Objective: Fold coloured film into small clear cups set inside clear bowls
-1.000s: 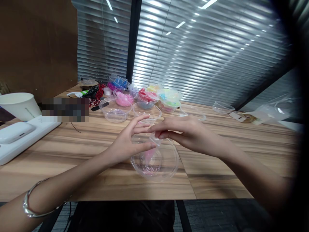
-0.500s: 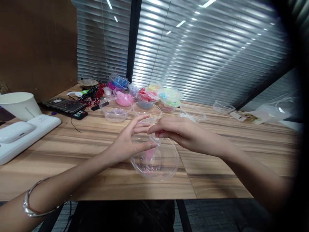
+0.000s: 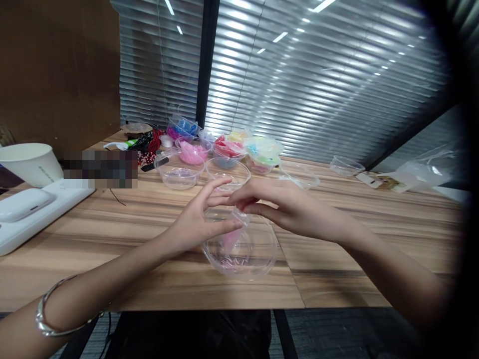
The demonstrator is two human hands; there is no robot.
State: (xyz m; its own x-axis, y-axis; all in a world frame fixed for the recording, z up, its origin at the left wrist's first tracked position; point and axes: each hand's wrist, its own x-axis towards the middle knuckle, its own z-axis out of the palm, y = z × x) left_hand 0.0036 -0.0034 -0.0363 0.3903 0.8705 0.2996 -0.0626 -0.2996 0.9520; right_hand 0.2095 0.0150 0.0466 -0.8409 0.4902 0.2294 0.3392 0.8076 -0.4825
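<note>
Right hand: grip pinched on clear bag above round bowl | left hand: grip spread, thumb beside bag | pink bits in bowl; more pink, apparently, inside bag, not all out

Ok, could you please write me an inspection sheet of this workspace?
Surface: wood-grain table, seam towards the right.
Things: clear bowl, pink material seen within its outline; small clear plastic piece above.
Clutter: paper cup, white case, colourfully filled tubs.
Hands: left hand open beside the plastic piece; right hand curled over its top, grip unclear.
Cables: red and black wires, far left.
Surroundings: slatted blinds, brown panel.
</note>
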